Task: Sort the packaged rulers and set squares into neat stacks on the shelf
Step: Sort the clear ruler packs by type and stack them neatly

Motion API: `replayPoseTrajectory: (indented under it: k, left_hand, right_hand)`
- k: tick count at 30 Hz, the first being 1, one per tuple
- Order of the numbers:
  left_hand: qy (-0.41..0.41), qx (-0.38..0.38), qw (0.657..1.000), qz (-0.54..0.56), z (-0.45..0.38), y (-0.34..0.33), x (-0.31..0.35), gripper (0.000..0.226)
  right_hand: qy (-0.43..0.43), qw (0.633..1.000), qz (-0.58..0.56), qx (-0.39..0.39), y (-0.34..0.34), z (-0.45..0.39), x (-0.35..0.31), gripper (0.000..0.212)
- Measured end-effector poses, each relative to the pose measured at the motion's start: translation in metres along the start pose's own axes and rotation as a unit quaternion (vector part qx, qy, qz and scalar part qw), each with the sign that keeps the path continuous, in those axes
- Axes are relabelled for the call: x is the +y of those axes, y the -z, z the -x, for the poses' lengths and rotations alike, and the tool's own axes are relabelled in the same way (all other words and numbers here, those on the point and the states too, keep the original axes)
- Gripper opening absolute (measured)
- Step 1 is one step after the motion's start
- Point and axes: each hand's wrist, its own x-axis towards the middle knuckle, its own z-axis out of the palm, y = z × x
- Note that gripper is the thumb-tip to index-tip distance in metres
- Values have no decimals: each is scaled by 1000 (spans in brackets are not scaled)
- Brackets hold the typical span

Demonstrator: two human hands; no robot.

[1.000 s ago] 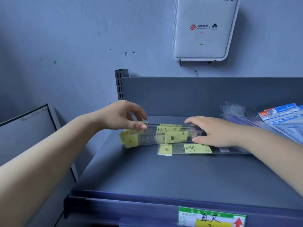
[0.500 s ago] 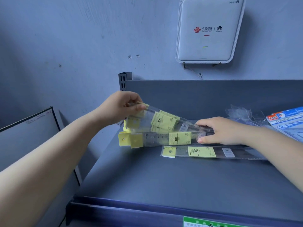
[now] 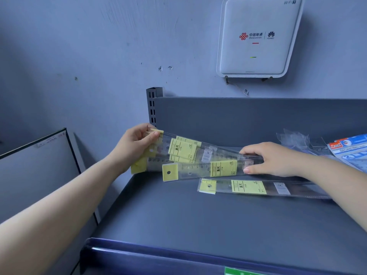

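Head view: hands (image 3: pixel 139 144) gripping rulers (image 3: pixel 198 153)

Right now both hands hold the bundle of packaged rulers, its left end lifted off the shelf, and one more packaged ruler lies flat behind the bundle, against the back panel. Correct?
Not quite. The loose ruler lies in front of the bundle of rulers, nearer the shelf's front edge, as the head view shows. The left hand does lift the bundle's left end and the right hand holds its other end.
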Motion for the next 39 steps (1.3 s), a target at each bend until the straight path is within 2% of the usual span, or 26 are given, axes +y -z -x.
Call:
replayPoseTrajectory:
  k: [8, 12, 16, 18, 19, 23, 28, 34, 39]
  left_hand:
    - [-44, -12, 999, -12, -1, -28, 1, 18]
    - [-43, -82, 996, 5, -4, -23, 5, 8]
    - [0, -164, 986, 10, -8, 10, -2, 80]
    - [39, -207, 978, 1, -3, 16, -14, 96]
    - [51, -221, 974, -11, 1, 14, -19, 96]
    - [51, -229, 970, -60, 6, -8, -21, 72]
    - [50, -175, 983, -22, 9, -21, -19, 42]
    - [34, -159, 987, -10, 11, -21, -19, 38]
    - [33, -160, 987, 0, 11, -20, -21, 36]
  right_hand:
    - [24, 999, -15, 33, -5, 0, -8, 54]
    - [29, 998, -24, 49, -7, 2, -7, 55]
    - [36, 998, -31, 50, -8, 0, -4, 52]
    - [39, 998, -32, 49, -8, -1, -1, 49]
    - [38, 998, -32, 48, -7, -1, -1, 49]
    - [37, 998, -37, 33, -8, -2, -6, 52]
    - [44, 999, -22, 17, -4, -1, -11, 48]
    - [121, 984, -82, 103, 1, -8, -32, 16]
    - [129, 975, -93, 159, -3, -11, -38, 21]
